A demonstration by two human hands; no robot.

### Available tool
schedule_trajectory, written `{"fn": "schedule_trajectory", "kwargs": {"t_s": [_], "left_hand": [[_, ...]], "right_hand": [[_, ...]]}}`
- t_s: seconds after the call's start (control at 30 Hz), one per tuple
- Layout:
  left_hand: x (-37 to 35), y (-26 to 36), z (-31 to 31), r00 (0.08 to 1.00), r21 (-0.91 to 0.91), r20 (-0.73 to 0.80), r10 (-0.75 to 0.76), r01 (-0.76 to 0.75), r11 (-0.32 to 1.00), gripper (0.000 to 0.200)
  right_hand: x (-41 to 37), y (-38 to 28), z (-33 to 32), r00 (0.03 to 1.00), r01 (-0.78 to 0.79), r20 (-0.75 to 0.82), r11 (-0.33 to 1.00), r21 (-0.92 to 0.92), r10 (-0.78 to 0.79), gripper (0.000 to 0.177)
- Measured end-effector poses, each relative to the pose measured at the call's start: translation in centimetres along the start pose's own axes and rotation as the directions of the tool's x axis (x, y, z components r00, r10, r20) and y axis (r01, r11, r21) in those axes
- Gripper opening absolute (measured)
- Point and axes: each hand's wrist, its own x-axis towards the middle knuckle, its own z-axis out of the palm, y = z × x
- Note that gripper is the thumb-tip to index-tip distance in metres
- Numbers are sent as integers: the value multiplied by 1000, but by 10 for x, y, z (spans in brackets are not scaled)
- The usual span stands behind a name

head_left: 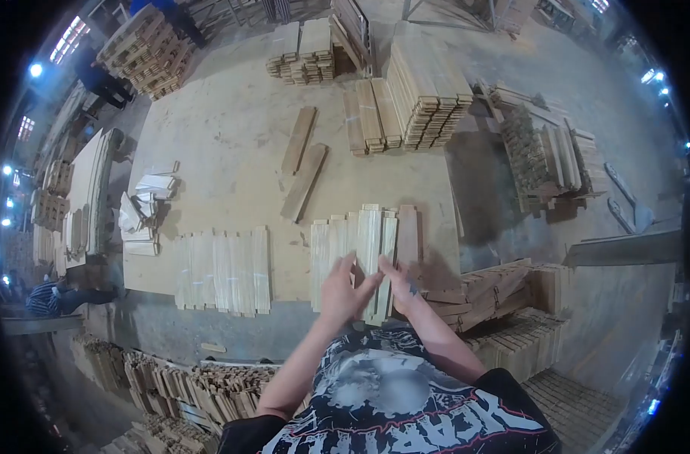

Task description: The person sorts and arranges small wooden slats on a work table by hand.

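Note:
Near the table's front edge lies a row of pale wooden slats (333, 234), side by side. My left hand (345, 289) rests on the slats, its fingers pointing away from me and its thumb apart, reaching toward the right hand. Close beside it, my right hand (399, 281) touches the right side of a raised pale slat bundle (370, 231). The bundle lies between my two hands. A browner board (409, 227) lies just right of it. Another row of pale slats (224, 268) lies farther left on the table.
Two loose boards (303, 181) lie mid-table. Tall board stacks (432, 83) stand at the back, and white scraps (144, 208) lie at left. Below are stacked slats (201, 382). A person (46, 297) is at far left; others stand at upper left.

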Motion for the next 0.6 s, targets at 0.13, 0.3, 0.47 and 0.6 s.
{"fn": "schedule_trajectory", "kwargs": {"t_s": [0.13,0.3,0.47,0.6], "left_hand": [[-14,-27,8,992,7,-89,-90,91,996,61],[-19,-92,-24,917,235,-390,-79,182,955,53],[-21,-124,-18,936,422,-353,-1,160,892,47],[-19,-128,-14,941,323,-334,-51,165,932,43]], "right_hand": [[-11,-21,-16,992,-70,114,979,192,49,48],[-1,-27,-80,984,29,-170,985,-172,-58,45],[4,-48,-114,908,104,-318,882,-460,-273,49],[18,-41,-147,849,95,-322,720,-687,-419,48]]}}
